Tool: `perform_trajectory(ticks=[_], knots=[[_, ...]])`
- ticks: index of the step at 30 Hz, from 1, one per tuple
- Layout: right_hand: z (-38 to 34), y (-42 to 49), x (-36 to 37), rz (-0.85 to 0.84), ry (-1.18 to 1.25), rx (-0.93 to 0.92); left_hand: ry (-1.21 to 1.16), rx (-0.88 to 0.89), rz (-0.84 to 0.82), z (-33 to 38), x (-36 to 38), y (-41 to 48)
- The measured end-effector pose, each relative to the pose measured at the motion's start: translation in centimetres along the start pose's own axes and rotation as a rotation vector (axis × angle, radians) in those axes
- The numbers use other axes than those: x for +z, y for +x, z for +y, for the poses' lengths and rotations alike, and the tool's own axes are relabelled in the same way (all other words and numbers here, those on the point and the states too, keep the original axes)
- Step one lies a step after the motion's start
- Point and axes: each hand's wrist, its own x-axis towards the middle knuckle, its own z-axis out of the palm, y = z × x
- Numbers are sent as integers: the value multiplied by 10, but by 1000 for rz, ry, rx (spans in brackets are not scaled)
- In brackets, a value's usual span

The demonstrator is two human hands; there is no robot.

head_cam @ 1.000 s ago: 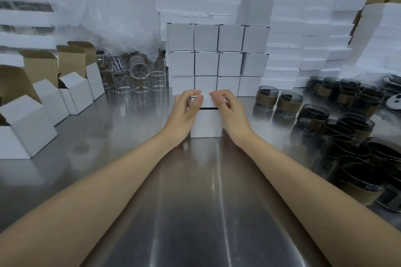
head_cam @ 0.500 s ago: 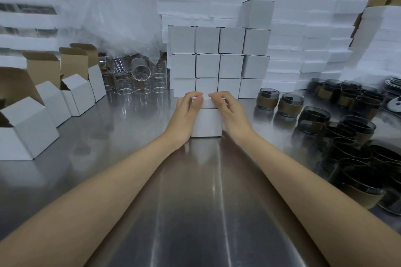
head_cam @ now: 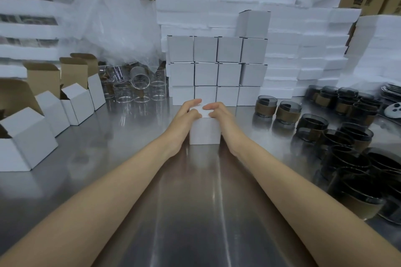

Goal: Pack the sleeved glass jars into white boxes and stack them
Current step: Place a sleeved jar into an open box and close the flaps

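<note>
A steel table (head_cam: pixel 199 212) runs away from the person toward a back wall of white foam slabs (head_cam: pixel 303 54). In front of the slabs stands a stack of closed boxes (head_cam: pixel 217 63), four wide and three rows high, with one extra box on top of the right-hand column. Open boxes (head_cam: pixel 76 104) wait on the left and sleeved jars (head_cam: pixel 312 125) crowd the right. At the centre, just short of the stack, the box (head_cam: pixel 205 131) being closed stands upright on the table, lid uppermost. The left hand (head_cam: pixel 186 112) and right hand (head_cam: pixel 218 111) flank it equally. The fingers (head_cam: pixel 194 103) of both are bent over its top, close together, pressing the lid down. The stack lies straight ahead and its free spots are higher, left of the top box, so the likely move is up and forward.
</note>
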Motion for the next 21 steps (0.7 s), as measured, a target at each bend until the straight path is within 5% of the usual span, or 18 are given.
perform_trajectory(ticks=[4, 11, 17, 21], knots=[[9, -6, -1, 10, 19, -73, 41, 62, -3, -12, -2, -1], [17, -5, -23, -219, -163, -122, 154, 37, -171, -16, -10, 0], [19, -3, -25, -163, -108, -152, 275, 32, -234, -14, -17, 1], [20, -4, -25, -28, -149, -211, 176, 45, -74, -18, -12, 3]])
